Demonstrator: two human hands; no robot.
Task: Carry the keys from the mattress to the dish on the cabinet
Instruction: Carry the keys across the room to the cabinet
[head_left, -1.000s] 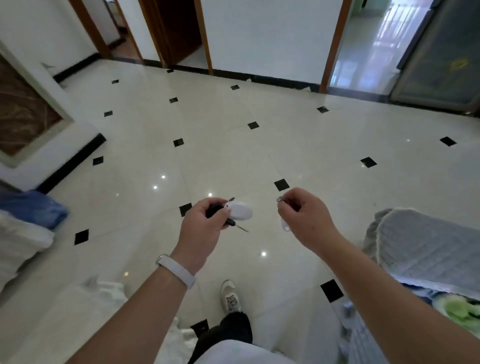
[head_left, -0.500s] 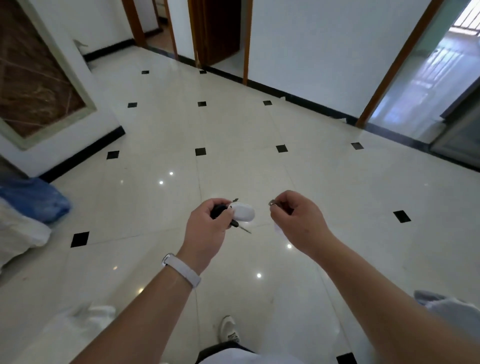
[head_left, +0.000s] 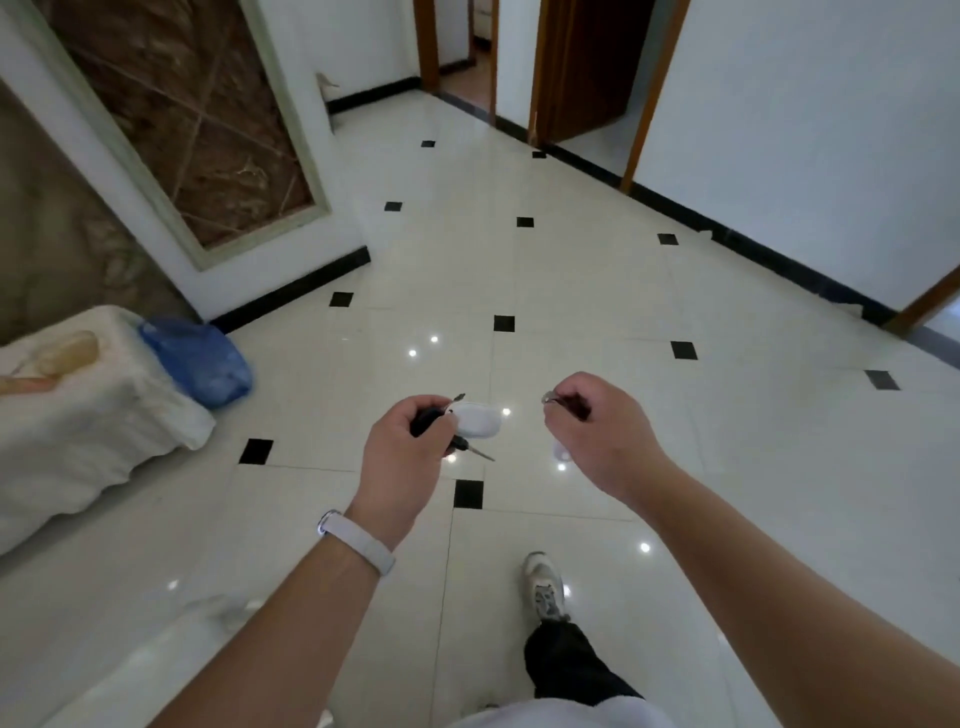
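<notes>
The floor (head_left: 597, 291) is glossy cream-white tile set with small black diamond insets and edged by a black skirting band (head_left: 291, 291). The walls (head_left: 810, 104) are plain white, the door frames (head_left: 644, 93) orange-brown wood, and the door (head_left: 587, 57) dark brown. A wall panel (head_left: 192, 109) is mottled brown marble crossed by thin pale lines, in a pale green-grey border. The bag (head_left: 200, 361) is blue, beside a white cover (head_left: 88, 415). The keys (head_left: 460, 423) show a black head, a white fob and a silver blade. The wristband (head_left: 358, 540) is white, the trouser leg (head_left: 566, 660) black, the shoe (head_left: 543, 584) grey-white.
</notes>
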